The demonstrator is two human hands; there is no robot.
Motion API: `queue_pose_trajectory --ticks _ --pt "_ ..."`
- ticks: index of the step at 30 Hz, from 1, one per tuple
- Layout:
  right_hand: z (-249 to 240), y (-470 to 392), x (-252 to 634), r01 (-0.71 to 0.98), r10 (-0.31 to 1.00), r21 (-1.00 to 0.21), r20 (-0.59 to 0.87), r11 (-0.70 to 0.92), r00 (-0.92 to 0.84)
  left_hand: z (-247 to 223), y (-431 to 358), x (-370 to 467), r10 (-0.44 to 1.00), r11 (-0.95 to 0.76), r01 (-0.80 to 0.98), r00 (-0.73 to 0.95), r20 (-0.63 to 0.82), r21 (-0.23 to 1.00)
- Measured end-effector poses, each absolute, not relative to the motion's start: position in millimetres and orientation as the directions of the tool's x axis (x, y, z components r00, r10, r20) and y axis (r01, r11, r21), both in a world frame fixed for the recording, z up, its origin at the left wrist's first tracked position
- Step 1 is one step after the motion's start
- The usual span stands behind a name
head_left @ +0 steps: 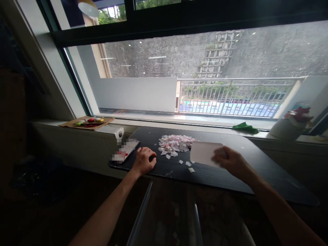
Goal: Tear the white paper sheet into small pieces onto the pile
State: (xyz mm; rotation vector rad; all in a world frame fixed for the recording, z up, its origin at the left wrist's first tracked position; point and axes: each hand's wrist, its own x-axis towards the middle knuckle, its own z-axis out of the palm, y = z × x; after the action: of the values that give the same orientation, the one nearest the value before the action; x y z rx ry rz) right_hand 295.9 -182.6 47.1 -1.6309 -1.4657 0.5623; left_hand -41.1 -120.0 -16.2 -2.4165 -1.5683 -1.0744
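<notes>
My right hand (229, 159) is closed on a flat white card (203, 152) with rounded corners; its fingers are slightly blurred. The card stands over the right side of a heap of small white and pinkish paper scraps (175, 143) on a dark tabletop (246, 157). A few loose scraps (188, 164) lie apart from the heap, towards the front edge. My left hand (145, 160) rests near that edge with its fingers curled in, left of the heap. No object shows in it. Just left of it lies a phone (125, 150) with a lit screen, partly blurred out.
On the sill to the left, colourful items (91, 120) lie on brown cardboard (69, 123), beside a white radiator (110, 130). A green cloth (245, 127) and a pale pot (287, 129) stand along the right sill. A large window rises behind the table.
</notes>
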Motion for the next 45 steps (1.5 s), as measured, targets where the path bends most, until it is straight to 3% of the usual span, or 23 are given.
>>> queue_pose_trajectory --ticks 6,23,27,31,45 --pt "42.9 -195.1 311.9 0.586 0.983 -0.806 0.161 0.081 0.085 -15.8 -119.1 -42.8 0.771 -0.488 0.827 0.258 0.582 0.280" --pt "42.3 -198.3 344.3 0.429 0.983 -0.903 0.108 0.035 0.148 -17.6 -115.4 -47.3 0.753 -0.506 0.827 0.285 0.593 0.245" --pt "36.1 -182.2 339.4 0.316 0.982 -0.948 0.015 -0.046 0.189 -17.0 -115.2 -48.0 0.757 -0.505 0.827 0.288 0.587 0.245" --pt "27.9 -169.0 328.9 0.264 0.991 -0.957 -0.094 -0.116 0.094 -15.8 -115.1 -47.9 0.762 -0.501 0.830 0.290 0.579 0.245" --pt "39.9 -125.5 313.7 0.454 0.924 -0.868 -0.321 -0.199 -0.208 -16.8 -113.7 -49.2 0.748 -0.510 0.834 0.310 0.587 0.210"
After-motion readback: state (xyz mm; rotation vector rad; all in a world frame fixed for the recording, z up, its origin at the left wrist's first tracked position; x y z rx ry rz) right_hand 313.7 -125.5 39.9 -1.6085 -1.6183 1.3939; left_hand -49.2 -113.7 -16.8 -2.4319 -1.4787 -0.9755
